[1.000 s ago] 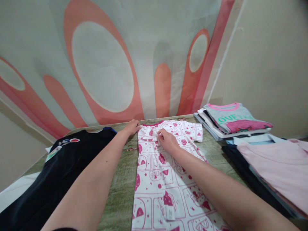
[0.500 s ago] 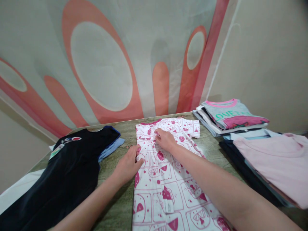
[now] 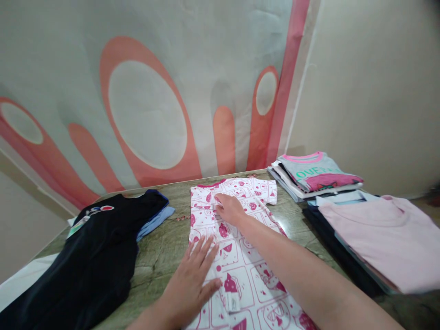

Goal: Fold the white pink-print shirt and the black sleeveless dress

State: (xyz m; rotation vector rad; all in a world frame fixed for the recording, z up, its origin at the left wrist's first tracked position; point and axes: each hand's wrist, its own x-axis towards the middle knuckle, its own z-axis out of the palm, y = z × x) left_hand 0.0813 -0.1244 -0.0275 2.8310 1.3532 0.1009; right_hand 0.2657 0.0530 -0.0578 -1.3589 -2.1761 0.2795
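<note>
A white dress (image 3: 247, 247) with a pink strawberry-like print lies lengthwise on the table, its pink-edged neckline at the far end. One short sleeve sticks out to the right; the left side is a straight edge with no sleeve showing. A small white tag shows on its lower part. My right hand (image 3: 228, 208) is closed, fingers curled down on the cloth near the upper chest; the fingertips are partly hidden. My left hand (image 3: 194, 279) lies flat with fingers spread, across the dress's left edge, lower down.
A black shirt (image 3: 99, 247) with a chest print lies on the left, over blue and white cloth. To the right stand a folded stack with a grey and pink shirt (image 3: 316, 172) on top and a nearer stack topped by a pale pink shirt (image 3: 385, 238). A printed wall hanging (image 3: 202, 91) rises behind.
My left hand has moved down along the dress's left edge and flattened, fingers spread. My right hand stays at the upper chest. The view has tilted up slightly.
</note>
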